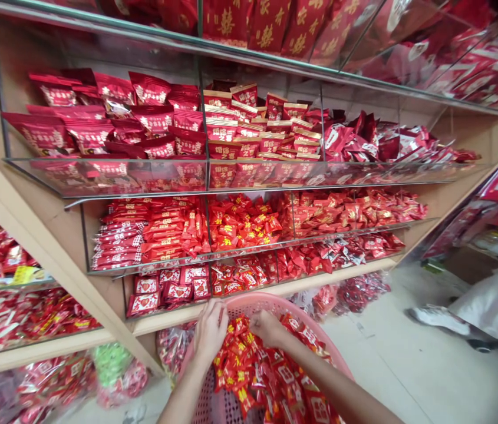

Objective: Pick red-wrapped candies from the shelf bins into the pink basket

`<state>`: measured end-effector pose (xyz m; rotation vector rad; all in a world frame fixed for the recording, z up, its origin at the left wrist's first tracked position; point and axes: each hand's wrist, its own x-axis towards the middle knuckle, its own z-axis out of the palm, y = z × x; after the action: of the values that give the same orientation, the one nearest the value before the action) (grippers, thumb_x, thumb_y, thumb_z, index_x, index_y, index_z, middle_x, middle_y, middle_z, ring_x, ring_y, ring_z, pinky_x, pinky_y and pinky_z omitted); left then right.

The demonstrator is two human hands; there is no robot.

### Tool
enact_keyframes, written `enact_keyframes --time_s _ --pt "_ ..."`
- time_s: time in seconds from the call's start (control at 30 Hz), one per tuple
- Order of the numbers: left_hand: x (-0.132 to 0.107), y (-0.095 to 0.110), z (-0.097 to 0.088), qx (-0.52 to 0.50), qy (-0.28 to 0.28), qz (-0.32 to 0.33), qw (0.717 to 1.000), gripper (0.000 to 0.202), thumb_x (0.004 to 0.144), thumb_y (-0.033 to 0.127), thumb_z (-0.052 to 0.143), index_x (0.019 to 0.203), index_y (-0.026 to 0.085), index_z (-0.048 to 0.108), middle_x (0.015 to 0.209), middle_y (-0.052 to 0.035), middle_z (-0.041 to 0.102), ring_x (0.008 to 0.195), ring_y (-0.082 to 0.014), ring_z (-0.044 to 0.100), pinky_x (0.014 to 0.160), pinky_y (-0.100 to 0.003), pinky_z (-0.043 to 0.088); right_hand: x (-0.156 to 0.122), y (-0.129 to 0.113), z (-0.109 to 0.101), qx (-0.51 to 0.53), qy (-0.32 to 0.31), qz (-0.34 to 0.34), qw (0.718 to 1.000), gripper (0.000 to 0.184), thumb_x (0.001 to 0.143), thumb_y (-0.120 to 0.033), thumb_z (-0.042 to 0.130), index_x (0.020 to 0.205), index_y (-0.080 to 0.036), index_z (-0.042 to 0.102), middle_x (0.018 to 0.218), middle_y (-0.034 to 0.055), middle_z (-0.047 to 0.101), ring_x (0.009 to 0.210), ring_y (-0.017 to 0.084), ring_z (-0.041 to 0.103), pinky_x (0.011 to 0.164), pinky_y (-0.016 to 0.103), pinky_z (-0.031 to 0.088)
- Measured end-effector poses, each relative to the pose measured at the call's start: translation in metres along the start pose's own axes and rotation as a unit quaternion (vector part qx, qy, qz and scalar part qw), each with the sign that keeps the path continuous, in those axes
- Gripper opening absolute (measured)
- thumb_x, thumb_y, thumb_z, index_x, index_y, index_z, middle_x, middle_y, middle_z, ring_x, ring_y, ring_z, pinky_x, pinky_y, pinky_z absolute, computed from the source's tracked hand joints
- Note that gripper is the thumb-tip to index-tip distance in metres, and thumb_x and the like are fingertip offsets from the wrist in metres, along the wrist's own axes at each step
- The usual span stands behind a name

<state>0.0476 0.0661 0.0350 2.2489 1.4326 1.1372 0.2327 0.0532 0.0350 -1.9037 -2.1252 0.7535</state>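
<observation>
A pink plastic basket (pixel 261 302) heaped with red and gold wrapped candies (pixel 255 368) sits low in front of me. My left hand (pixel 209 331) curls over the pile near the basket's far rim, fingers closed round a bunch of candies. My right hand (pixel 267 327) rests beside it on the heap, fingers bent into the wrappers at the far edge. Both forearms reach in from the bottom of the view.
Glass-fronted shelves (pixel 151 176) full of red candy packets rise ahead in several tiers. Bags of sweets (pixel 116 368) lie on the floor under the lowest shelf. At right, another person's white shoe (pixel 437 318) stands on the pale floor.
</observation>
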Motion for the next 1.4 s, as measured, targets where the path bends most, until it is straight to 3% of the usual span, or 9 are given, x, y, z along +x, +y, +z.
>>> enact_keyframes --time_s 0.27,0.47,0.57,0.7,0.8,0.9,1.07,1.27,1.4 --pt "0.000 -0.002 0.002 0.003 0.004 -0.004 1.000 0.020 0.086 0.023 0.038 0.088 0.022 0.058 0.091 -0.0053 0.060 0.088 -0.0196 0.058 0.080 -0.034 0.046 0.001 0.003 0.009 -0.039 0.015 0.021 0.999 0.025 0.073 -0.002 0.047 0.074 -0.017 0.068 0.077 0.0037 0.069 0.074 0.014 0.063 0.062 0.020 0.040" --pt "-0.001 -0.002 0.001 0.010 -0.005 -0.014 1.000 0.018 0.085 0.021 0.040 0.089 0.021 0.058 0.093 -0.0049 0.061 0.089 -0.0192 0.058 0.081 -0.033 0.046 -0.012 -0.010 0.006 -0.133 0.052 0.021 0.989 0.019 0.080 -0.012 0.052 0.094 -0.016 0.064 0.093 0.0108 0.068 0.089 0.021 0.063 0.072 0.026 0.043" --pt "-0.001 -0.002 0.001 0.013 -0.003 -0.017 1.000 0.018 0.084 0.021 0.041 0.089 0.021 0.058 0.093 -0.0049 0.061 0.089 -0.0194 0.058 0.079 -0.033 0.047 -0.025 -0.034 -0.034 -0.152 0.088 -0.020 0.984 0.019 0.087 -0.024 0.049 0.098 -0.016 0.061 0.086 0.0101 0.069 0.080 0.020 0.065 0.065 0.025 0.043" --pt "-0.002 -0.003 0.002 0.015 -0.008 -0.017 1.000 0.019 0.083 0.019 0.040 0.089 0.021 0.058 0.092 -0.0051 0.061 0.089 -0.0199 0.058 0.080 -0.035 0.046 -0.028 -0.070 -0.126 -0.077 0.196 -0.116 0.971 0.023 0.092 -0.032 0.041 0.098 -0.021 0.060 0.080 0.0038 0.068 0.069 0.014 0.063 0.061 0.021 0.040" --pt "-0.003 -0.004 0.002 0.012 -0.015 -0.020 1.000 0.019 0.085 0.020 0.038 0.089 0.021 0.057 0.092 -0.0054 0.060 0.089 -0.0199 0.057 0.080 -0.035 0.045 -0.007 -0.080 -0.186 -0.037 0.289 -0.187 0.938 0.022 0.089 -0.031 0.046 0.105 -0.020 0.057 0.080 0.0021 0.067 0.068 0.013 0.059 0.066 0.022 0.040" --pt "-0.004 -0.004 0.002 0.009 -0.012 -0.017 1.000 0.019 0.086 0.021 0.038 0.090 0.021 0.057 0.093 -0.0054 0.060 0.089 -0.0198 0.057 0.080 -0.035 0.046 0.032 -0.074 -0.213 -0.005 0.290 -0.217 0.932 0.024 0.082 -0.025 0.056 0.105 -0.019 0.057 0.084 0.0017 0.065 0.066 0.012 0.056 0.066 0.023 0.040" --pt "-0.004 -0.004 0.002 0.002 -0.002 -0.011 1.000 0.019 0.085 0.021 0.039 0.091 0.022 0.057 0.095 -0.0055 0.060 0.091 -0.0195 0.057 0.082 -0.034 0.046 0.081 -0.056 -0.205 0.034 0.228 -0.196 0.953 0.027 0.067 -0.024 0.069 0.091 -0.017 0.058 0.081 0.0003 0.062 0.063 0.010 0.053 0.062 0.022 0.039" --pt "-0.004 -0.005 0.003 0.003 -0.010 -0.016 1.000 0.018 0.086 0.022 0.039 0.092 0.021 0.056 0.095 -0.0054 0.059 0.092 -0.0193 0.057 0.082 -0.034 0.045 0.088 -0.049 -0.198 0.045 0.213 -0.159 0.963 0.027 0.065 -0.031 0.070 0.082 -0.018 0.055 0.066 -0.0056 0.054 0.057 0.010 0.047 0.055 0.021 0.034" --pt "-0.004 -0.005 0.003 0.002 -0.015 -0.017 1.000 0.018 0.087 0.023 0.038 0.091 0.021 0.055 0.096 -0.0054 0.059 0.092 -0.0194 0.056 0.082 -0.035 0.045 0.095 -0.046 -0.198 0.054 0.192 -0.153 0.968 0.030 0.062 -0.028 0.072 0.084 -0.017 0.055 0.068 -0.0057 0.054 0.059 0.009 0.048 0.056 0.020 0.036"
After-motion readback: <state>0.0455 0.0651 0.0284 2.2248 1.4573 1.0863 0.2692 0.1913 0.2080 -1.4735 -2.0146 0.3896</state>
